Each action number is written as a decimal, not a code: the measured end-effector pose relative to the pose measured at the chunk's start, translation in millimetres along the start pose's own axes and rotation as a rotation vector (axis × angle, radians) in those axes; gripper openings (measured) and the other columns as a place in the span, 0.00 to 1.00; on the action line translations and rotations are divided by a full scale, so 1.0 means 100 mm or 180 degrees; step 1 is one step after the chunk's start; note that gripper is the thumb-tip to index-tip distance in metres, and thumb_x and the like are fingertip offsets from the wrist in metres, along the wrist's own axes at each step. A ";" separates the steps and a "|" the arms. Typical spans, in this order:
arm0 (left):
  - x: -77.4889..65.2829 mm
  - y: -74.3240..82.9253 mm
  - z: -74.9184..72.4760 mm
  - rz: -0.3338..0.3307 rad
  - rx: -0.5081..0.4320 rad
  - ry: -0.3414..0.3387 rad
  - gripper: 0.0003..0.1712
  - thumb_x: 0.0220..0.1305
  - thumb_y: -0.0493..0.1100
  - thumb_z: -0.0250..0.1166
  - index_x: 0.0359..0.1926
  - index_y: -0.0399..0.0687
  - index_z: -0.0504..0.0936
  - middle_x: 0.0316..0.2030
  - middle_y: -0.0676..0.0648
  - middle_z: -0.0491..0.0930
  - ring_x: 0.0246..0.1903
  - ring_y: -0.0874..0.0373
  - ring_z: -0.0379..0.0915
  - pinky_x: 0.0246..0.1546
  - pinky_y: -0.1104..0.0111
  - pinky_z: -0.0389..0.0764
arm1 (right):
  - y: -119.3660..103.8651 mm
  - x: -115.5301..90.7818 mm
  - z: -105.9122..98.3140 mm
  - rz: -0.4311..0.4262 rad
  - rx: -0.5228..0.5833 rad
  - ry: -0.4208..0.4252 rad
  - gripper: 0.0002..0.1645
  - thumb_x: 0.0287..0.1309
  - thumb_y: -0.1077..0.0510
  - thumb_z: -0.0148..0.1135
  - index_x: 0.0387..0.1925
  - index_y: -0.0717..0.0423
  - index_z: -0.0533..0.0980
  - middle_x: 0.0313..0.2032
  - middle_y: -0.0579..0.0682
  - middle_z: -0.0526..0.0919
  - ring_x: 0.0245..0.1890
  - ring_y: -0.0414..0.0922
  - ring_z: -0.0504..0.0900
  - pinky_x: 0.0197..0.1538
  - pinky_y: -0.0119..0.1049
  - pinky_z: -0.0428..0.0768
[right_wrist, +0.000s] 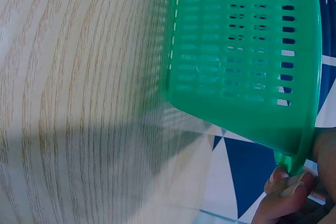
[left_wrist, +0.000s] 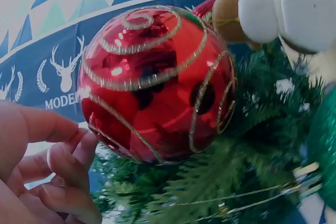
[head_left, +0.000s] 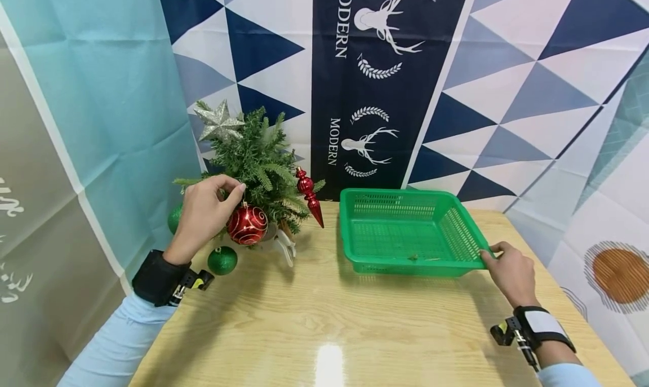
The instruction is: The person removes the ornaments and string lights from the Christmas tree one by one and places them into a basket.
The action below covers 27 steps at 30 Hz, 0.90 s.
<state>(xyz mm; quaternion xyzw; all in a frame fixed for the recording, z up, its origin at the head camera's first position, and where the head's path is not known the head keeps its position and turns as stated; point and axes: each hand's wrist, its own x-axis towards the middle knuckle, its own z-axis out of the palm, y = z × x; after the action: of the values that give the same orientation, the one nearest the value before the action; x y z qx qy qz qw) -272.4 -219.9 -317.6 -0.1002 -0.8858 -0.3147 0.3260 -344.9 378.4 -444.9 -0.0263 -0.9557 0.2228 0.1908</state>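
Note:
My left hand (head_left: 208, 209) pinches the top of a shiny red Christmas bauble (head_left: 247, 225) with gold glitter swirls, in front of a small artificial Christmas tree (head_left: 263, 161). In the left wrist view the bauble (left_wrist: 157, 85) fills the middle, beside the pinched fingertips (left_wrist: 86, 145). A silver glitter star (head_left: 219, 121) sits high on the tree and a red spindle-shaped ornament (head_left: 308, 194) on its right side. My right hand (head_left: 512, 271) grips the front right corner of a green plastic basket (head_left: 405, 267), thumb over the rim; the right wrist view shows the fingers (right_wrist: 286, 198) below it.
A green glitter bauble (head_left: 222, 260) is low at the tree's front, with another green bauble (head_left: 174, 218) partly behind the left hand. A white ornament (head_left: 285, 247) is near the tree's base. Patterned cloth (head_left: 387, 94) stands behind the wooden table (head_left: 355, 319).

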 end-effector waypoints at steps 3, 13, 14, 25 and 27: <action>0.00 0.03 -0.02 0.0185 0.0134 0.0067 0.12 0.77 0.46 0.61 0.45 0.44 0.87 0.35 0.47 0.83 0.19 0.57 0.60 0.30 0.61 0.58 | 0.00 0.00 0.01 -0.0017 -0.0015 0.0005 0.22 0.68 0.57 0.61 0.46 0.79 0.77 0.22 0.62 0.82 0.20 0.54 0.78 0.21 0.42 0.70; 0.02 0.10 -0.04 0.0421 0.0062 -0.0106 0.10 0.77 0.45 0.61 0.47 0.46 0.87 0.35 0.50 0.82 0.25 0.59 0.64 0.32 0.64 0.62 | -0.01 0.00 -0.01 -0.0048 0.0003 0.0058 0.22 0.68 0.57 0.62 0.45 0.79 0.78 0.23 0.64 0.82 0.21 0.55 0.78 0.20 0.41 0.70; 0.02 0.11 -0.03 0.0422 0.0044 -0.0126 0.10 0.77 0.45 0.61 0.48 0.46 0.87 0.35 0.50 0.82 0.25 0.59 0.65 0.32 0.64 0.63 | -0.01 0.00 -0.01 -0.0043 0.0002 0.0049 0.22 0.68 0.57 0.62 0.45 0.79 0.77 0.23 0.64 0.82 0.21 0.55 0.78 0.20 0.41 0.70; 0.04 0.25 0.04 0.0487 -0.0101 -0.0304 0.09 0.77 0.45 0.61 0.46 0.48 0.86 0.32 0.53 0.79 0.25 0.59 0.64 0.33 0.64 0.64 | 0.01 -0.01 0.01 -0.0010 0.0016 0.0010 0.22 0.69 0.57 0.61 0.46 0.78 0.77 0.23 0.63 0.82 0.20 0.54 0.78 0.20 0.42 0.70; 0.04 0.28 0.05 0.0514 -0.0101 -0.0347 0.09 0.78 0.45 0.60 0.47 0.48 0.85 0.32 0.53 0.78 0.26 0.59 0.64 0.33 0.64 0.64 | 0.01 -0.01 0.02 0.0007 0.0011 -0.0002 0.22 0.69 0.57 0.61 0.47 0.78 0.77 0.23 0.63 0.82 0.21 0.54 0.78 0.20 0.42 0.70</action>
<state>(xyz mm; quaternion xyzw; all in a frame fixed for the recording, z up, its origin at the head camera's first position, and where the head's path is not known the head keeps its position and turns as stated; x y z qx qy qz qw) -267.4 -194.6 -304.5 -0.1933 -0.8862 -0.2955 0.3000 -344.3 378.5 -447.6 -0.0270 -0.9553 0.2246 0.1903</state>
